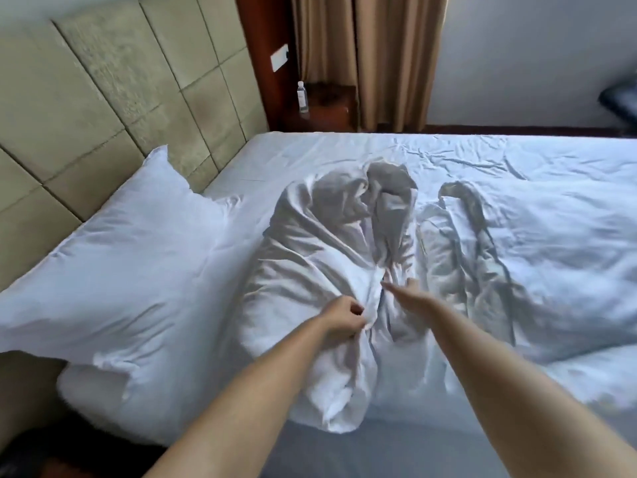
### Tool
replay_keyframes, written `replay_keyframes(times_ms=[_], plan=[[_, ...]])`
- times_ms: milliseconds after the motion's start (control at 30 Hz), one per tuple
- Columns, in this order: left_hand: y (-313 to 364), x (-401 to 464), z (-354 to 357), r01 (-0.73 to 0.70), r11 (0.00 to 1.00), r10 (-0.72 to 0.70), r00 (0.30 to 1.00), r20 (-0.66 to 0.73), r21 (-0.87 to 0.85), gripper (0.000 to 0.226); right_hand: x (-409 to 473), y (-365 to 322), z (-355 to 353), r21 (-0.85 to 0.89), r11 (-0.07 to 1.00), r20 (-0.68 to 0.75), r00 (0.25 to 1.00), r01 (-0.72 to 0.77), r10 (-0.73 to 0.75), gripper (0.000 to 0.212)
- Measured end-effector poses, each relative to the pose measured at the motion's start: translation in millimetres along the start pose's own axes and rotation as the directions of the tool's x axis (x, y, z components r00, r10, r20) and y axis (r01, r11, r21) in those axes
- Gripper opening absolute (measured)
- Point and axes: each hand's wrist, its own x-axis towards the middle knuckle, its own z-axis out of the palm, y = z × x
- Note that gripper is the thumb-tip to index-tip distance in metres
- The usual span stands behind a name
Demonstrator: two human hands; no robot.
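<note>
Two hands meet on the bunched white duvet (320,243) in the middle of the bed (344,150), beside a pillow (138,263). My left hand (341,317) pinches a fold; my right hand (408,293) sinks its fingers into the cloth, though I cannot tell whether they grip.

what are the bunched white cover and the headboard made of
The white cover: thin woven cloth, probably cotton, matt; it creases finely and bunches in soft folds. The headboard: padded panels in beige fabric, maybe velvety; mottled nap and recessed seams show.
</note>
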Motion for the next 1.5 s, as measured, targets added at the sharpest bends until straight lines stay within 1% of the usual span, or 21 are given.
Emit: replay_keyframes(times_ms=[133, 167, 233, 300, 367, 467, 500, 567, 633, 667, 700, 767, 867, 900, 967, 1033, 1100, 1233, 1367, 1433, 1500], plan=[[-18.3, -0.2, 16.6, -0.02, 0.987, 0.011, 0.998, 0.059, 0.161, 0.051, 13.5, 71.9, 17.0, -0.171, 0.975, -0.01, 0.989, -0.144, 0.144, 0.092], [-22.0, -6.1, 17.2, -0.077, 0.954, 0.053, 0.995, 0.088, 0.29, 0.067, 14.7, 81.1, 19.6, -0.193, 0.97, -0.015, 0.989, -0.145, 0.144, 0.093], [-31.7, -19.6, 19.6, -0.195, 0.759, 0.081, 0.975, 0.207, 0.622, 0.097, 10.8, 90.4, 25.5, -0.216, 0.969, 0.003, 0.992, -0.122, 0.125, 0.096], [-45.8, -28.8, 24.2, -0.279, 0.591, 0.068, 0.952, 0.298, 0.757, 0.115, 8.8, 95.2, 30.2, -0.206, 0.97, 0.016, 0.991, -0.128, 0.134, 0.099], [-59.6, -32.7, 31.0, -0.315, 0.527, 0.08, 0.943, 0.323, 0.789, 0.121, 4.7, 99.2, 32.1, -0.178, 0.968, 0.008, 0.983, -0.179, 0.183, 0.101], [-58.4, -36.4, 41.2, -0.245, 0.425, 0.108, 0.97, 0.22, 0.871, 0.104, -6.3, 103.3, 30.6, -0.299, 0.932, -0.011, 0.977, -0.206, 0.213, 0.091], [-53.7, -35.1, 41.8, -0.189, 0.429, 0.133, 0.98, 0.145, 0.883, 0.094, -12.1, 101.0, 29.0, -0.325, 0.928, -0.007, 0.981, -0.184, 0.193, 0.083], [-38.5, -29.0, 35.0, -0.027, 0.618, 0.162, 0.982, -0.093, 0.786, 0.07, -18.1, 91.8, 24.8, -0.287, 0.952, -0.004, 0.993, -0.112, 0.115, 0.065], [-13.2, -21.3, 17.0, 0.069, 0.911, 0.107, 0.912, -0.395, 0.408, 0.039, -23.1, 72.1, 15.8, -0.191, 0.982, -0.021, 1.0, -0.013, 0.009, 0.047], [4.9, -17.7, 4.8, 0.047, 0.987, 0.041, 0.852, -0.522, 0.154, 0.025, -26.2, 60.3, 10.9, -0.116, 0.993, -0.042, 0.998, 0.031, -0.036, 0.041], [26.9, -13.7, -8.5, -0.025, 0.996, -0.033, 0.798, -0.602, -0.087, 0.019, -28.4, 48.3, 6.9, -0.025, 0.998, -0.065, 0.996, 0.065, -0.067, 0.038], [78.9, -10.7, -27.5, -0.248, 0.875, -0.087, 0.765, -0.638, -0.416, 0.024, -40.9, 30.6, -2.7, 0.091, 0.985, -0.094, 0.986, 0.145, -0.136, 0.029], [140.3, -12.6, -15.8, -0.455, 0.636, 0.013, 0.814, -0.581, -0.623, 0.031, -60.5, 49.4, -10.2, -0.007, 0.99, -0.063, 0.988, 0.141, -0.141, 0.021], [147.5, -12.4, 0.8, -0.44, 0.623, 0.039, 0.843, -0.537, -0.646, 0.031, -63.7, 65.1, -11.4, -0.082, 0.992, -0.029, 0.995, 0.097, -0.099, 0.019], [133.3, -8.1, 51.4, -0.299, 0.768, 0.086, 0.925, -0.37, -0.567, 0.028, -65.5, 103.9, -17.0, -0.211, 0.977, 0.066, 0.997, -0.022, 0.037, 0.022], [93.0, -1.5, 101.0, -0.084, 0.931, 0.059, 0.995, -0.081, -0.356, 0.036, -65.7, 127.4, -29.2, -0.099, 0.974, 0.159, 0.963, -0.205, 0.219, 0.031], [53.9, 3.4, 123.1, 0.027, 0.976, -0.023, 0.999, 0.023, -0.218, 0.039, -70.7, 131.7, -43.5, 0.04, 0.974, 0.178, 0.961, -0.222, 0.211, 0.011], [30.3, 6.5, 104.1, 0.082, 0.939, -0.082, 0.997, 0.015, -0.335, 0.042, -63.0, 116.8, -45.7, 0.321, 0.941, -0.026, 0.992, -0.108, 0.122, 0.02], [34.7, -5.3, 78.6, 0.227, 0.779, -0.144, 0.972, 0.186, -0.584, 0.02, -71.6, 90.2, -22.3, 0.275, 0.959, 0.035, 0.998, -0.067, 0.059, 0.046], [26.3, -7.2, 63.4, 0.171, 0.815, -0.166, 0.984, 0.059, -0.554, 0.026, -73.8, 83.0, -15.5, 0.182, 0.983, 0.059, 0.998, -0.038, 0.028, 0.057], [6.9, -6.5, 45.1, 0.051, 0.977, -0.103, 0.964, -0.246, -0.208, 0.028, -71.8, 72.4, -13.0, 0.064, 0.998, 0.035, 0.999, -0.022, 0.02, 0.037]])
